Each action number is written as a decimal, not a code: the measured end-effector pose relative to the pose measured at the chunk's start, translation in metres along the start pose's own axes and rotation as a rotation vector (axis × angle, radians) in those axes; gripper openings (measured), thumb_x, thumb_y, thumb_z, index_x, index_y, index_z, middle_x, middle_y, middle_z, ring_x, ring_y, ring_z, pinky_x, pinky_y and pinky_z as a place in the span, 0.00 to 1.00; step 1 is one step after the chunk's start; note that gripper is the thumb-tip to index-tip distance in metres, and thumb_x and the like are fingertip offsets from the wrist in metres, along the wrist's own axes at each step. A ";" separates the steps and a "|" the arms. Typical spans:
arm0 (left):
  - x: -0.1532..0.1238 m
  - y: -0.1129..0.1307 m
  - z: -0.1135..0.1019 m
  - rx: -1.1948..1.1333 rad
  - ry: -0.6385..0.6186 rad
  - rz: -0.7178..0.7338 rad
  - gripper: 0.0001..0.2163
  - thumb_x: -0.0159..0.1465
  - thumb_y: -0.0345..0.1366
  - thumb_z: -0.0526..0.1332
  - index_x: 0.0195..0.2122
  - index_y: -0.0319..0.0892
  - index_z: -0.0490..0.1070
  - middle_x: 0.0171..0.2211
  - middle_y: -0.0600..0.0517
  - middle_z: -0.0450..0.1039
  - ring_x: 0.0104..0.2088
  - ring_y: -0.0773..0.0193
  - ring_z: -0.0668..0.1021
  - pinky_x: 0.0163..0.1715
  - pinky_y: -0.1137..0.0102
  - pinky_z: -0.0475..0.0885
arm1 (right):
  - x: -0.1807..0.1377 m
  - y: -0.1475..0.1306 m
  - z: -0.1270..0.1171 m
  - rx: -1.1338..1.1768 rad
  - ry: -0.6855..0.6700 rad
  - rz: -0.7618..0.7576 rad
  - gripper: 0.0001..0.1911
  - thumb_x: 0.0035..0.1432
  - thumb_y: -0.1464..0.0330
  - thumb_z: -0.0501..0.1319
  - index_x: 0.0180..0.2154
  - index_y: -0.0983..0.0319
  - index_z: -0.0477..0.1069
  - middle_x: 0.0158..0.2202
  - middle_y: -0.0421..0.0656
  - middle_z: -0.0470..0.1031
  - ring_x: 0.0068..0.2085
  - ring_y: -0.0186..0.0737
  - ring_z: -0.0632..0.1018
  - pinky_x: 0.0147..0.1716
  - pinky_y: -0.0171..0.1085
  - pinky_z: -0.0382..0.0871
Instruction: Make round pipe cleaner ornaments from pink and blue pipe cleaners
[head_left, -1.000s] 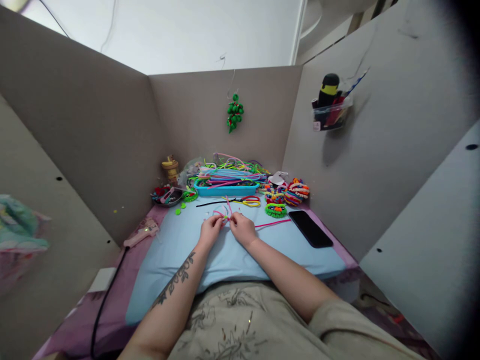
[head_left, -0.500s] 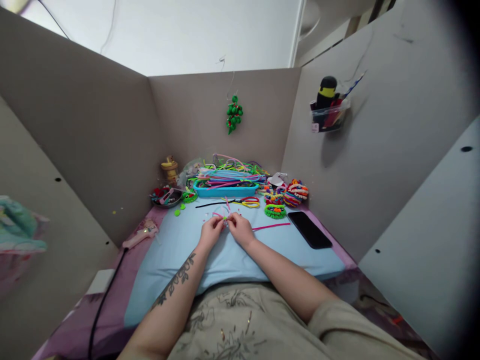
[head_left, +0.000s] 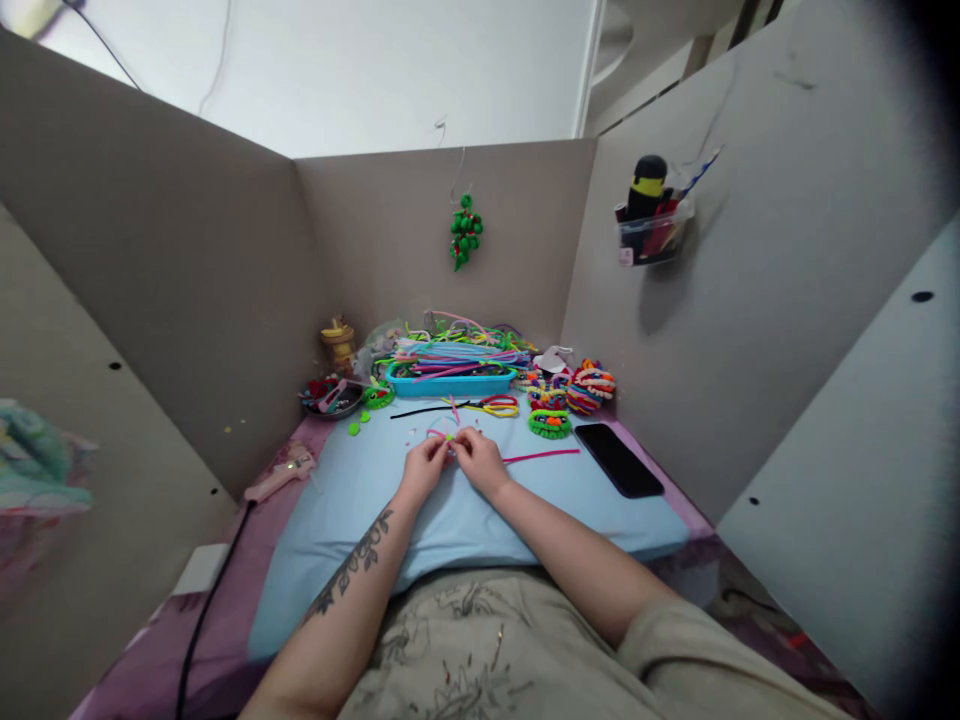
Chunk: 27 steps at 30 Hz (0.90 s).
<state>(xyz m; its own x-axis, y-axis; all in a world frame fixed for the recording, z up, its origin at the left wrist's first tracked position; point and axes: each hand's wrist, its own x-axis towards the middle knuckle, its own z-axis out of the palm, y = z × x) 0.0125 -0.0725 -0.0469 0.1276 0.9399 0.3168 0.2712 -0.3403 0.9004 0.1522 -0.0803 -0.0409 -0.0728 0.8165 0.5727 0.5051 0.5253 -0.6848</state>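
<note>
My left hand [head_left: 425, 466] and my right hand [head_left: 481, 461] meet over the middle of the blue cloth, fingertips almost touching. Both are closed in a pinch on a small bundle of pipe cleaners [head_left: 449, 438], pink with a bright green spot at its centre. One pink end [head_left: 455, 409] sticks up between the hands; my fingers cover much of the rest. A magenta pipe cleaner [head_left: 543, 456] lies flat to the right of my right hand. Beyond the hands lie a black pipe cleaner [head_left: 420, 411] and scissors [head_left: 501, 405] with red and yellow handles.
A blue tray [head_left: 450, 386] heaped with pipe cleaners stands at the back. On the right are a green woven piece [head_left: 550, 424], a striped one [head_left: 591, 388] and a phone [head_left: 619, 461]. A pink glue gun [head_left: 281, 476] with a black cord lies left. Grey panels enclose the table.
The hands and the bundle between them stay nearly in place, with only slight finger movement. The whole view has shifted a little.
</note>
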 end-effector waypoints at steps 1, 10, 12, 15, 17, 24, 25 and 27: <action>0.000 -0.001 0.000 0.013 0.010 0.001 0.12 0.57 0.42 0.56 0.31 0.39 0.72 0.23 0.52 0.71 0.24 0.66 0.72 0.26 0.73 0.66 | 0.000 0.000 0.000 0.020 -0.006 -0.002 0.06 0.55 0.67 0.53 0.30 0.59 0.67 0.26 0.38 0.71 0.28 0.36 0.71 0.30 0.32 0.63; -0.002 0.011 -0.003 0.097 0.040 0.019 0.09 0.55 0.38 0.57 0.26 0.39 0.72 0.22 0.53 0.71 0.24 0.66 0.71 0.26 0.73 0.64 | 0.002 0.006 0.000 0.150 -0.016 0.042 0.05 0.53 0.68 0.54 0.31 0.60 0.67 0.26 0.38 0.71 0.28 0.36 0.72 0.30 0.34 0.66; -0.002 0.011 -0.003 0.111 0.042 0.023 0.07 0.54 0.36 0.57 0.27 0.39 0.72 0.23 0.53 0.72 0.26 0.65 0.72 0.28 0.73 0.64 | 0.002 0.005 0.001 0.155 -0.022 0.030 0.04 0.51 0.68 0.56 0.32 0.60 0.67 0.28 0.38 0.72 0.30 0.36 0.73 0.32 0.34 0.66; 0.000 0.005 -0.002 0.146 0.035 0.047 0.06 0.52 0.33 0.58 0.29 0.39 0.73 0.26 0.52 0.74 0.29 0.64 0.73 0.30 0.72 0.65 | 0.001 0.003 0.001 0.113 -0.025 0.018 0.05 0.49 0.68 0.58 0.32 0.60 0.67 0.29 0.38 0.72 0.31 0.36 0.73 0.33 0.34 0.66; 0.001 0.000 -0.002 0.195 0.047 0.077 0.06 0.52 0.32 0.58 0.29 0.39 0.73 0.26 0.51 0.73 0.29 0.63 0.73 0.30 0.72 0.65 | 0.001 0.003 0.001 0.078 -0.030 0.015 0.05 0.49 0.68 0.58 0.32 0.59 0.67 0.29 0.38 0.72 0.31 0.36 0.73 0.33 0.34 0.66; 0.000 -0.001 0.000 0.318 0.060 0.184 0.04 0.53 0.28 0.56 0.25 0.39 0.70 0.25 0.52 0.68 0.28 0.66 0.70 0.29 0.73 0.64 | -0.001 0.000 -0.002 -0.054 -0.015 0.012 0.06 0.50 0.64 0.59 0.31 0.59 0.66 0.27 0.37 0.70 0.29 0.35 0.71 0.30 0.32 0.62; 0.000 0.000 0.000 0.324 0.058 0.198 0.04 0.54 0.29 0.56 0.25 0.39 0.70 0.25 0.52 0.68 0.28 0.66 0.70 0.28 0.73 0.64 | -0.001 0.000 -0.002 -0.075 -0.009 0.009 0.06 0.50 0.64 0.59 0.30 0.59 0.66 0.27 0.37 0.70 0.29 0.35 0.71 0.30 0.32 0.62; -0.001 0.003 0.000 0.332 0.057 0.215 0.04 0.54 0.29 0.56 0.25 0.39 0.69 0.25 0.52 0.68 0.28 0.66 0.70 0.28 0.73 0.64 | -0.001 0.000 -0.002 -0.110 0.003 0.002 0.05 0.51 0.65 0.58 0.30 0.59 0.66 0.27 0.38 0.70 0.29 0.35 0.71 0.30 0.32 0.61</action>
<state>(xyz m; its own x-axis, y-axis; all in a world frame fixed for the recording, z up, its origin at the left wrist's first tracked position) 0.0132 -0.0747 -0.0448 0.1649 0.8430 0.5120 0.5385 -0.5119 0.6694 0.1540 -0.0816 -0.0401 -0.0691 0.8168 0.5728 0.5965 0.4940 -0.6325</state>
